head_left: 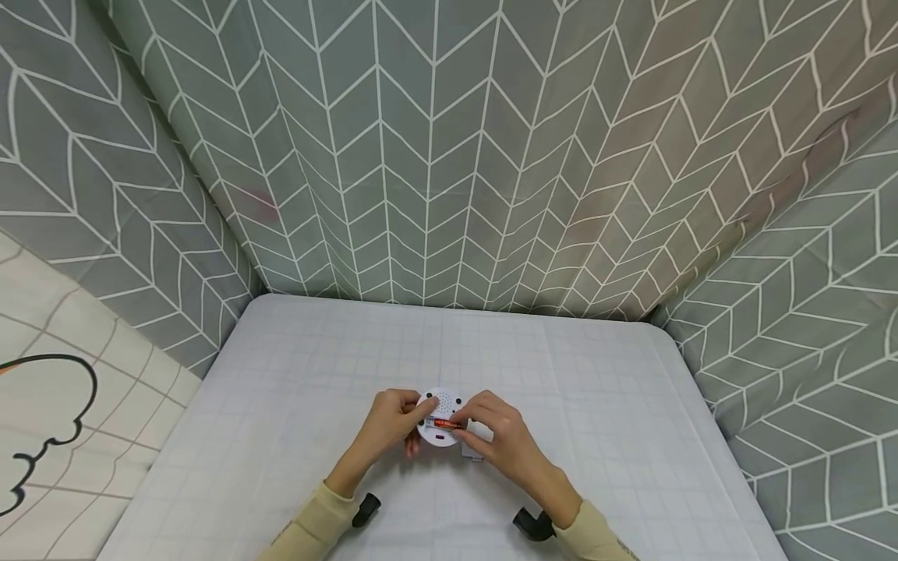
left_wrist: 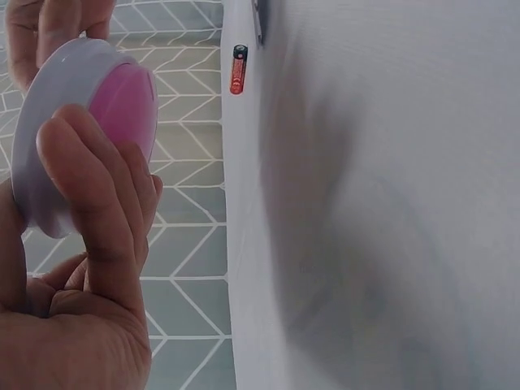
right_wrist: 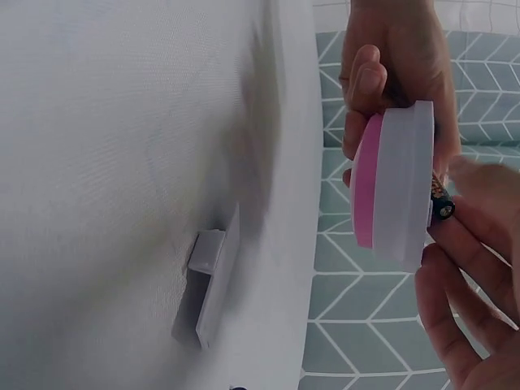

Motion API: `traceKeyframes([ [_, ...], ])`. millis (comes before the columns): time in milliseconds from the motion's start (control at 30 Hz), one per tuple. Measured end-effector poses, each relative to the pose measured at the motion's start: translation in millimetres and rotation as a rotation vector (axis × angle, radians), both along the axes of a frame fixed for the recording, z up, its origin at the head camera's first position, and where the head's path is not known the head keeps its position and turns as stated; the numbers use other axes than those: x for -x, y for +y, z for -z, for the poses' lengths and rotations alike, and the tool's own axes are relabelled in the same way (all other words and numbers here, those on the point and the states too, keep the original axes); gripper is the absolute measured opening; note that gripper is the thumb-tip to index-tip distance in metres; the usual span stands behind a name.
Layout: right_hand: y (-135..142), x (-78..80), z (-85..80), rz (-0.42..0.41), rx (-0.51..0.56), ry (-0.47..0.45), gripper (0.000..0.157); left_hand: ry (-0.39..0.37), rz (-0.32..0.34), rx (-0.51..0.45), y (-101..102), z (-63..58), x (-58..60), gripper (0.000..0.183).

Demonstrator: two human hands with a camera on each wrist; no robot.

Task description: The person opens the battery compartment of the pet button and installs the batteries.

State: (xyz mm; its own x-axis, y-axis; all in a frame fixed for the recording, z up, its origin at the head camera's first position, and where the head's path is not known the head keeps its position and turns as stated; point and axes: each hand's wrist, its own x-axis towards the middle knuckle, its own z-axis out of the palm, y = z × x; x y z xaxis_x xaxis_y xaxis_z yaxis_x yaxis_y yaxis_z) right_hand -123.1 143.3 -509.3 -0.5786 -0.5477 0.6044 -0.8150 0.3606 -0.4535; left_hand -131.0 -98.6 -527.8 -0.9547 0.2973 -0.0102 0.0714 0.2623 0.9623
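My left hand (head_left: 389, 421) grips a round white device (head_left: 443, 407) by its rim, thumb on the back face. That face carries a patch of small holes, dark feet and a battery slot. Its other side is a pink dome (right_wrist: 367, 183), facing down toward the table. With thumb and fingertips, my right hand (head_left: 501, 432) pinches an orange-and-black battery (head_left: 445, 424) at the slot. One end of this battery sticks out past the back face in the right wrist view. Another red-and-black battery (left_wrist: 238, 70) lies on the table in the left wrist view.
A small white plastic piece (right_wrist: 215, 280), like a compartment cover, lies on the white tabletop (head_left: 295, 374) below my right hand. Black wrist mounts (head_left: 366, 510) show at both sleeves. Behind the table hangs a grey patterned curtain (head_left: 435, 195).
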Motion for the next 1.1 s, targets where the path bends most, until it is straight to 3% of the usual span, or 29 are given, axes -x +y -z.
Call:
traceKeyframes([
  [367, 2.5, -0.2, 3.1, 0.069, 0.106, 0.005, 0.020, -0.032, -0.022, -0.035, -1.3, 0.0, -0.3, 0.050],
  [600, 2.1, 0.1, 3.3, 0.060, 0.093, -0.010, 0.017, -0.004, -0.003, -0.034, -1.2, -0.4, 0.2, 0.049],
  [933, -1.0, -4.1, 1.8, 0.089, 0.085, -0.042, 0.010, -0.025, -0.002, -0.040, 0.4, 1.3, -1.1, 0.048],
  [1100, -4.7, -6.5, 2.8, 0.103, 0.066, -0.017, 0.018, -0.057, 0.000, -0.049, 1.4, 2.6, -2.0, 0.045],
])
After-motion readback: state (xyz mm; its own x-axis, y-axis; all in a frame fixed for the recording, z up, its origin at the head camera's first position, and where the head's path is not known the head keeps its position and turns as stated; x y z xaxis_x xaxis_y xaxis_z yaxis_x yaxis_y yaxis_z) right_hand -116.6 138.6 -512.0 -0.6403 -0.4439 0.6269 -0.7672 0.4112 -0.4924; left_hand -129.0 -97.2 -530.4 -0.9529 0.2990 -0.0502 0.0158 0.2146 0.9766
